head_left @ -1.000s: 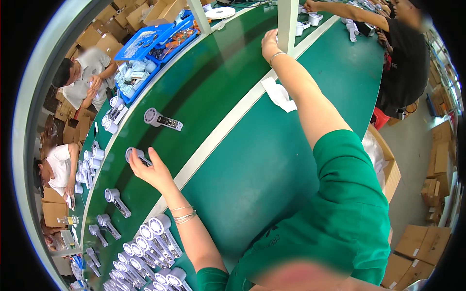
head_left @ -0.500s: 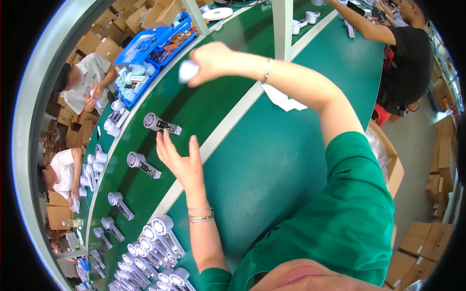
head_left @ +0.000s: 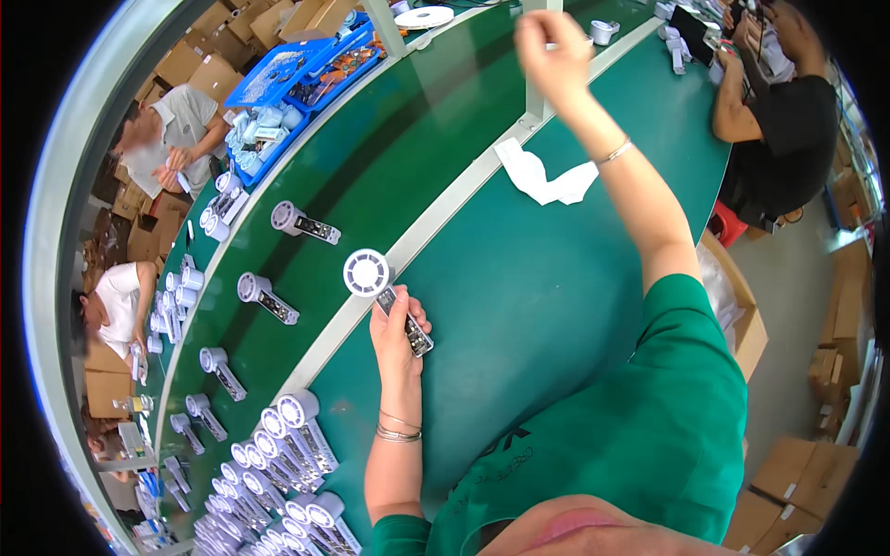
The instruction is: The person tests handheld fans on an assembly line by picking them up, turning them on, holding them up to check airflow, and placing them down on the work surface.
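My left grip, empty earlier, now clasps a fan by its handle, the round head beyond my thumb. My outstretched right grip (whether it holds anything, I can't tell) has swung rightward.

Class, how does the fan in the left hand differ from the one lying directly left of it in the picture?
The held fan is raised in the left hand; the lying fan rests untouched on the green strip. The held fan looks larger and faces the camera more squarely than the lying fan. Both have a round head and a straight handle with dark parts showing.
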A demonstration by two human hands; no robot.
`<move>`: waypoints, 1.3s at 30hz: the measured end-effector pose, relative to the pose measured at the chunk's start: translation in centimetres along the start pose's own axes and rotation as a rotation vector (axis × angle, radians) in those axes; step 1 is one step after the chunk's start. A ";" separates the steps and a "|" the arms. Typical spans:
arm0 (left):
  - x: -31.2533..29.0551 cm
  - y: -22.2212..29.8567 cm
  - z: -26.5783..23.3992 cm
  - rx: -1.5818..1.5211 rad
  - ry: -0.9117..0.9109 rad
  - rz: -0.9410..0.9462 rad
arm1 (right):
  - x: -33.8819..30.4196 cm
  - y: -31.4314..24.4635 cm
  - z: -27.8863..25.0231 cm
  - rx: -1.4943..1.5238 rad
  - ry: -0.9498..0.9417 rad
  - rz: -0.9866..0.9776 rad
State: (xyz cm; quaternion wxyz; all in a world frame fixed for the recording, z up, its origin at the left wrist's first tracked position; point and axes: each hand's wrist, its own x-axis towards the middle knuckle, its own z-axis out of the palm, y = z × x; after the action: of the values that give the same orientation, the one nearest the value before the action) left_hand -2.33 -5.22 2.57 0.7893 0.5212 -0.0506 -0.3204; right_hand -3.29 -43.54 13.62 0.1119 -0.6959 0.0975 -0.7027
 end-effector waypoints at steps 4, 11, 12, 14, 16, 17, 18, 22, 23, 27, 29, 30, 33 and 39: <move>0.2 -1.4 -0.6 0.182 -0.007 0.110 | -0.6 14.2 -2.4 -0.573 -0.187 0.308; 0.4 -1.9 -0.5 0.345 0.043 0.142 | -4.1 27.0 -0.3 -0.877 -0.755 0.184; 0.3 -2.3 -1.3 0.325 0.051 0.135 | -5.4 27.9 1.2 -0.801 -0.806 0.209; 0.6 -2.5 -0.8 0.329 0.039 0.115 | -6.8 33.8 1.0 -0.903 -0.832 0.118; 0.5 -2.1 -0.1 0.317 -0.008 0.101 | -5.0 40.8 -0.6 -0.992 -0.926 0.118; 0.0 -2.1 -0.7 0.311 -0.007 0.112 | -4.9 42.7 -0.2 -1.080 -1.050 -0.136; -0.3 -2.2 -1.1 0.298 -0.001 0.131 | -4.9 43.9 0.6 -1.073 -1.007 -0.264; -0.3 -1.9 -0.9 0.323 0.034 0.108 | -6.4 42.2 8.6 -0.970 -1.047 -0.257; -0.2 -1.9 -0.9 0.349 0.019 0.108 | -6.4 41.4 9.6 -0.956 -1.057 -0.253; 0.0 -1.4 -0.5 0.339 0.020 0.104 | -6.8 39.0 10.4 -0.936 -1.076 -0.226; 0.0 -1.5 -0.8 0.320 -0.005 0.103 | -5.3 38.1 9.7 -0.941 -1.070 -0.210; -0.1 -1.6 -0.9 0.316 -0.018 0.090 | -5.8 37.3 8.7 -0.935 -1.071 -0.198; 0.0 -1.8 -1.2 0.372 0.010 0.101 | -7.4 34.3 8.2 -0.901 -1.082 -0.162; 0.0 -1.5 -0.9 0.342 -0.020 0.106 | -6.2 33.3 5.9 -0.908 -1.087 -0.078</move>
State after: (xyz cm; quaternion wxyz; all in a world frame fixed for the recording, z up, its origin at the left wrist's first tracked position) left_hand -2.62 -4.89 0.89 0.7044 0.6412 -0.1399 -0.2703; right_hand 3.33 -73.46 -1.96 -0.1818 -0.9289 0.2862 -0.1492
